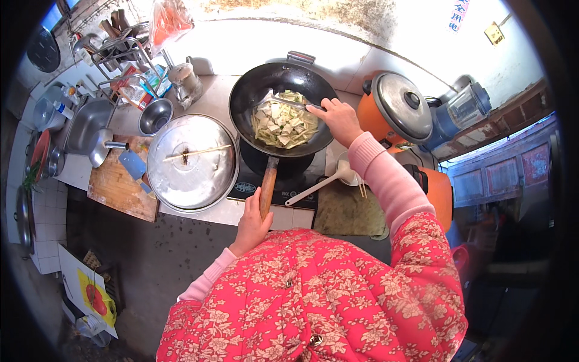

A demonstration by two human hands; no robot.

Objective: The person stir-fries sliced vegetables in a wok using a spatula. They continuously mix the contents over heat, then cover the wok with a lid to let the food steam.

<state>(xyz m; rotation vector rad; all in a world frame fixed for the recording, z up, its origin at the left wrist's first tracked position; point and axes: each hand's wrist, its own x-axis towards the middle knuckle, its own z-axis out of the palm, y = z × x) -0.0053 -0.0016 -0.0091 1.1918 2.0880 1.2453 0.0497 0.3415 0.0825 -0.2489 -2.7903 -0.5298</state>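
My left hand is closed around the wooden handle of a black wok, which stands over a black induction cooktop. Tofu pieces with pale green vegetable strips lie in the wok. Above its right side, my right hand grips the dark handle of a metal spatula; the spatula's head reaches the left part of the food. A pale ladle rests with its handle across the cooktop's edge and its bowl at a white bowl that has chopsticks in it.
Left of the wok, a large metal lid carries a chopstick. Beyond it lie a cutting board, a cleaver, a metal bowl and a sink. An orange cooker and a blender stand at the right.
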